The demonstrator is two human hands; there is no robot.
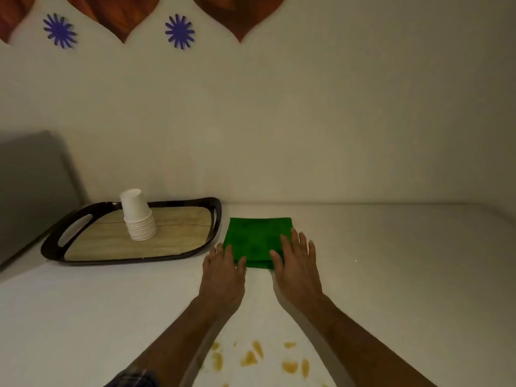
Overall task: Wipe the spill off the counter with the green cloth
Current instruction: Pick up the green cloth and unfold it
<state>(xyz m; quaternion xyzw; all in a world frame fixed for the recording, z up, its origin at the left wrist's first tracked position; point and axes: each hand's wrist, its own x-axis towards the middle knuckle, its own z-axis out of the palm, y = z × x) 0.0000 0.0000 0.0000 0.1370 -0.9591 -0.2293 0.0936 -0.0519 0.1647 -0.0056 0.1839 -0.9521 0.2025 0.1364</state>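
A folded cloth (257,241) lies on the counter (391,275), near the wall (279,135) behind it. Just to its left sits a tray (192,251), with a stack of upturned cups (138,216) standing on it. The left hand (223,265) rests at the cloth's near left corner, the right hand (297,261) on its near right part. The spill (259,358) lies nearer the person, between the forearms.
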